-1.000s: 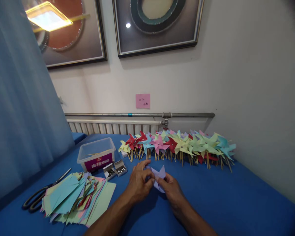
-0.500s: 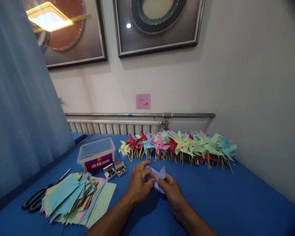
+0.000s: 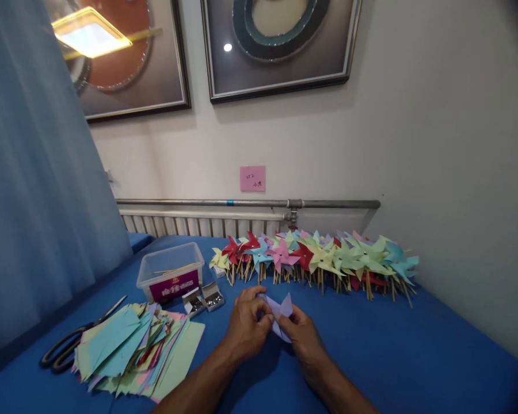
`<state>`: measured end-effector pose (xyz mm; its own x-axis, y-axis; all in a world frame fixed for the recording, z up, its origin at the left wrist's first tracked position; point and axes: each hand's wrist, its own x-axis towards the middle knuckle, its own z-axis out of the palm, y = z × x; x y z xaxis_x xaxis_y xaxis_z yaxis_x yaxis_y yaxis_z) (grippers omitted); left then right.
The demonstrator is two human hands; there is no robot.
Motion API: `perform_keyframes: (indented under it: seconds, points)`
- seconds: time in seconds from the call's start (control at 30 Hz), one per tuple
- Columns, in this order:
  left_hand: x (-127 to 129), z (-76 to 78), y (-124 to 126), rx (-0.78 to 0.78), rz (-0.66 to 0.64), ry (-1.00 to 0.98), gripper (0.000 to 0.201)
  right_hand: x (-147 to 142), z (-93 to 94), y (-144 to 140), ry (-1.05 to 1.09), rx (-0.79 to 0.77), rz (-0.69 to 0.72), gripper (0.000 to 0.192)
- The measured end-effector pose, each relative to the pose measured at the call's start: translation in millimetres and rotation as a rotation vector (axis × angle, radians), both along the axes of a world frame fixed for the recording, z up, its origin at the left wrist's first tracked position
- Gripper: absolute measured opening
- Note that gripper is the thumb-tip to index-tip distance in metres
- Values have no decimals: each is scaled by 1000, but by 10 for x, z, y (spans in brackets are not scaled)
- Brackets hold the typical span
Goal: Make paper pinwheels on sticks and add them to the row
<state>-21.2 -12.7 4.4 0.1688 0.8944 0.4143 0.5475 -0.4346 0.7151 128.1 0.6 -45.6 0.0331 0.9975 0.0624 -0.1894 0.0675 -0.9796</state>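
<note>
A purple paper pinwheel (image 3: 285,309), its corners folded inward, is held just above the blue cloth between both hands. My left hand (image 3: 251,319) grips its left side, with thumb and forefinger pinched near the middle. On the right side, my right hand (image 3: 300,333) holds the paper between thumb and fingers, the thumb pressing close to the centre. One pointed purple flap stands up between the hands. Whether a pin is at the centre is too small to tell.
Many finished pinwheels (image 3: 322,259) on sticks lie in a row at the back. To the left are a clear plastic tub (image 3: 172,261) with sticks, two small boxes of metal pins (image 3: 213,299), stacked coloured paper (image 3: 116,339) and scissors (image 3: 69,345). A curtain (image 3: 38,172) hangs far left.
The view has shifted very slightly. Both hands keep the purple pinwheel in nearly the same spot, with only small movements of the fingers around its centre.
</note>
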Motion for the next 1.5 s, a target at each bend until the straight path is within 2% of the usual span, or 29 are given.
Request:
perform_keyframes:
  seconds: [0.4,0.63,1.1,1.33,1.5]
  points:
    - [29,4,-15,-49,20,-26,10,1,-48,4,75,-19,4,42]
    - [35,13,-19,-72,25,-44,11,25,-28,9,1,-1,4,46]
    - [32,-30,16,-90,1,-105,9,49,-93,53,35,25,66,47]
    - [27,-28,19,-87,18,-122,9,28,-24,19,96,-21,63,51]
    - [28,-40,26,-89,31,-110,8,15,20,-2,68,3,47,51]
